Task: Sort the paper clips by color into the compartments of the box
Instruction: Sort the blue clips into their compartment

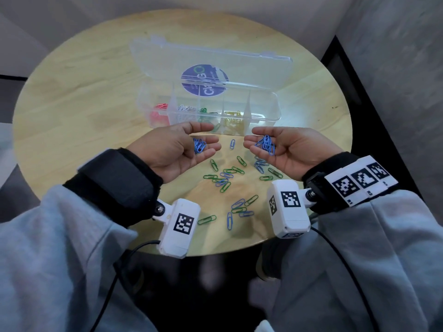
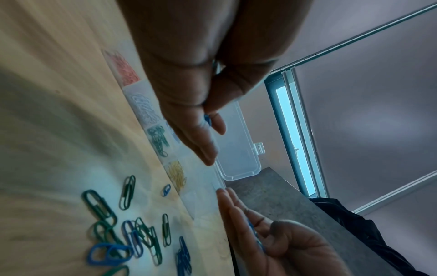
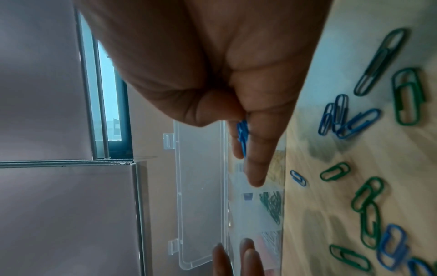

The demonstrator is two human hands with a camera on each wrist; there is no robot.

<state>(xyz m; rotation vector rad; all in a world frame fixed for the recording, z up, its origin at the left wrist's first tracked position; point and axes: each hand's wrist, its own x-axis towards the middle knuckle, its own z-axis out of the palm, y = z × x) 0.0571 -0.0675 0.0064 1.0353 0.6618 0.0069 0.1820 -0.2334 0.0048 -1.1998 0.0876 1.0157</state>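
Roughly midway: pink, white, green and yellow clips are sitting sorted in the box [image 1: 263, 101], both cupped palms, left hand [image 1: 172, 152] and right hand [image 1: 287, 149], are cradling blue clips [image 1: 266, 144], while loose green and blue clips [image 1: 227, 176] are waiting on the table [image 1: 72, 104].

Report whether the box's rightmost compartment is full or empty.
Empty: the rightmost compartment shows only clear plastic, while the blue clips lie in the right hand.

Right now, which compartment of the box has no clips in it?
The rightmost compartment of the box; the other four hold red, white, green and yellow clips.
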